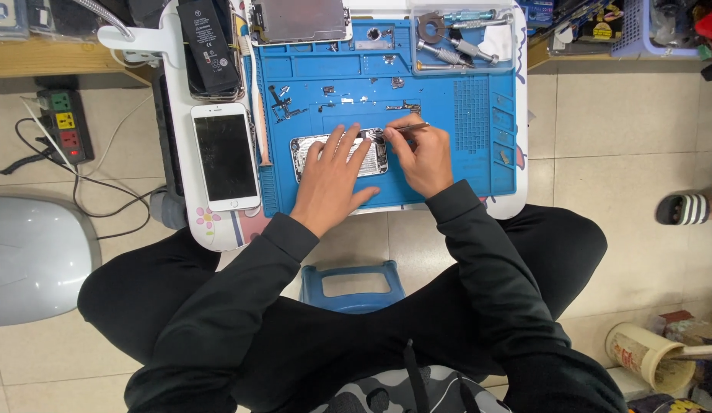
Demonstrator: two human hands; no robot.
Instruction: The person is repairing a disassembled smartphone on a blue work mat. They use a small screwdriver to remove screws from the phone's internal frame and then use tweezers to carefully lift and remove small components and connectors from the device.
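The left hand (330,183) lies flat with its fingers spread across the opened phone housing (339,157), pressing it onto the blue repair mat (448,168) that covers the small white worktop (181,206). The right hand (422,157) has its grip pressed together around a slim metal tool (405,128), apparently tweezers, whose tip meets the housing's upper right corner just beyond the left fingertips. The housing sits directly beneath the left grip and immediately left of the right grip. In my judgement the step in hand is fine work on a small part at that corner, and it is done well if the left hand keeps even downward pressure so the housing cannot slide, while the right hand rests its heel on the mat for steadiness and works the tip with light, short movements. Loose screws and brackets (283,103) lie on the mat just beyond both grips; a careless sweep of the wrist could scatter them. An intact white phone (226,157) lies well left of the left grip, clear of the work.
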